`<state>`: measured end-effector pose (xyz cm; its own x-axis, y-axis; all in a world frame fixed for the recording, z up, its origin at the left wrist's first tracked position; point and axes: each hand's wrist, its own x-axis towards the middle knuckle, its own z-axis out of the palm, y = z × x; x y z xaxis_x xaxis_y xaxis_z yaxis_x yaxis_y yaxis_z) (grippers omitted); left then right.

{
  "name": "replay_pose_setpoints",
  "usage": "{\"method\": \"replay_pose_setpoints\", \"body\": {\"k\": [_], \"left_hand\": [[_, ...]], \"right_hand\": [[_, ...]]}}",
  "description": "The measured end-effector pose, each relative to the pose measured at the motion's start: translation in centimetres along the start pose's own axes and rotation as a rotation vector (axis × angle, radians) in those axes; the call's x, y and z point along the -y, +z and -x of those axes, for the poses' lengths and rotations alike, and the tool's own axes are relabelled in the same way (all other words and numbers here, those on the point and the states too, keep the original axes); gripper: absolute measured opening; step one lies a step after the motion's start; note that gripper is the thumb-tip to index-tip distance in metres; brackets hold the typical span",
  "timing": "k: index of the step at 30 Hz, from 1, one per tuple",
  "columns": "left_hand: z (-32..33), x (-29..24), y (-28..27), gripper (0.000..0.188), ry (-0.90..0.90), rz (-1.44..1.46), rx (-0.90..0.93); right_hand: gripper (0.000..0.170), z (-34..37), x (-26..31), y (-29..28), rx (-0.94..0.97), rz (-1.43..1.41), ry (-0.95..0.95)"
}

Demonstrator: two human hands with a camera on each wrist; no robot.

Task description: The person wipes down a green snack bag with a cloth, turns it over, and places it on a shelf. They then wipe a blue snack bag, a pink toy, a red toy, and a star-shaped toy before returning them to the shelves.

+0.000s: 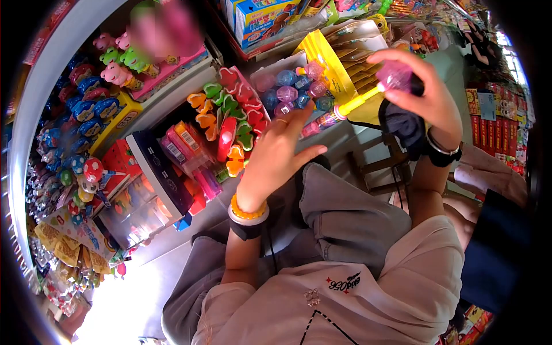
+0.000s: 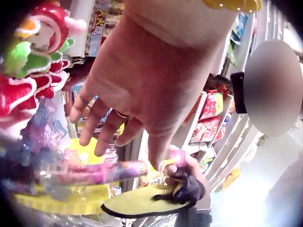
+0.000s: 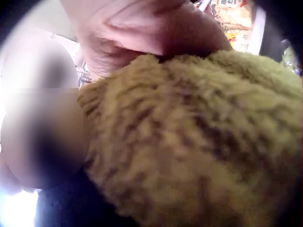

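My right hand point(image 1: 434, 95) grips the pink faceted ball point(image 1: 397, 75) at the end of a toy wand. A yellow stem point(image 1: 359, 102) runs from the ball to a colourful tube point(image 1: 322, 122). My left hand point(image 1: 276, 155) is palm down by the tube's far end, its fingers extended; in the left wrist view the fingers of this hand point(image 2: 137, 85) are spread above the blurred tube point(image 2: 104, 172). A dark bunched item point(image 1: 405, 123) hangs at my right wrist, with a yellow, black-edged part point(image 2: 147, 201). Yellowish fuzzy fabric point(image 3: 189, 137) fills much of the right wrist view.
A box of faceted balls point(image 1: 287, 94) stands beyond my left hand, next to a yellow carton point(image 1: 328, 63). Red, green and orange items point(image 1: 230, 109) and pink packages point(image 1: 187, 144) lie left of it. Packed shelves surround this area; a person in dark clothing point(image 1: 494, 253) is at the right.
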<state>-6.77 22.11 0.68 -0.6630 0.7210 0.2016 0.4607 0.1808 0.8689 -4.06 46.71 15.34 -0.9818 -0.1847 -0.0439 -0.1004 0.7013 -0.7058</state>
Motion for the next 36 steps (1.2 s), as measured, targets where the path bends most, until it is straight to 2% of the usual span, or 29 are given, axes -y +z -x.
{"method": "replay_pose_setpoints", "body": {"k": [1, 3, 4, 6, 7, 8, 10, 13, 14, 15, 17, 18, 21, 24, 27, 30, 33, 36], "left_hand": [[0.0, 0.0, 0.1, 0.058, -0.040, 0.124, 0.033], [-0.1, 0.0, 0.3, 0.053, -0.120, 0.375, 0.104], [-0.2, 0.3, 0.2, 0.046, -0.051, 0.464, 0.109], [0.1, 0.2, -0.7, 0.048, -0.169, 0.814, 0.205], [0.2, 0.0, -1.1, 0.050, -0.230, 0.987, 0.251], [0.1, -0.6, -1.3, 0.057, -0.195, 1.018, 0.229], [0.1, -0.3, -1.5, 0.057, -0.219, 1.035, 0.261], [0.2, -0.9, -1.5, 0.058, -0.255, 1.056, 0.236], [0.1, -1.2, -1.4, 0.058, -0.257, 1.074, 0.213], [0.1, -1.3, -1.4, 0.058, -0.257, 1.092, 0.190], [0.4, -1.5, -1.4, 0.048, -0.263, 1.166, 0.157], [0.5, -1.5, -1.3, 0.043, -0.267, 1.203, 0.137], [0.4, -1.1, -1.0, 0.045, -0.238, 1.189, 0.115], [0.3, -1.3, -1.0, 0.044, -0.264, 1.144, 0.084], [0.4, -1.0, -1.0, 0.042, -0.243, 1.106, -0.047], [0.5, -1.0, -1.6, 0.037, -0.287, 1.104, -0.154], [0.7, -0.5, -1.7, 0.033, -0.277, 1.096, -0.229], [0.7, -0.9, -2.3, 0.033, -0.292, 1.031, -0.271]], "right_hand": [[0.036, -0.2, 0.1, -0.7, -0.038, 0.018, -0.056], [0.040, -0.2, 1.0, -1.4, -0.085, -0.253, 0.086], [0.042, -0.4, 1.0, -1.2, -0.140, -0.334, 0.059], [0.044, -1.2, 0.7, -0.4, -0.263, -0.482, -0.012], [0.041, -1.6, 0.4, -0.5, -0.271, -0.465, -0.050], [0.045, -1.8, 0.4, -0.1, -0.337, -0.420, -0.015], [0.050, -2.6, 0.4, 1.3, -0.478, -0.380, 0.020], [0.036, -3.6, 0.6, 2.6, -0.446, -0.579, -0.038], [0.032, -4.0, -0.2, 2.2, -0.272, -0.327, -0.149], [0.032, -4.6, -1.2, 2.2, -0.112, -0.098, -0.300], [0.035, -4.7, -1.7, 4.3, -0.149, -0.394, -0.242], [0.038, -4.8, -2.3, 4.5, -0.160, -0.347, -0.295], [0.044, -4.9, -2.0, 4.7, -0.189, -0.401, -0.324], [0.055, -5.3, -1.6, 5.0, -0.264, -0.318, -0.362], [0.055, -5.4, -2.1, 5.5, -0.399, -0.440, -0.218], [0.049, -4.9, -1.9, 5.0, -0.440, -0.579, -0.053], [0.058, -5.2, -1.9, 5.9, -0.478, -0.531, -0.008], [0.055, -5.3, -1.1, 6.2, -0.464, -0.577, 0.007]]}}
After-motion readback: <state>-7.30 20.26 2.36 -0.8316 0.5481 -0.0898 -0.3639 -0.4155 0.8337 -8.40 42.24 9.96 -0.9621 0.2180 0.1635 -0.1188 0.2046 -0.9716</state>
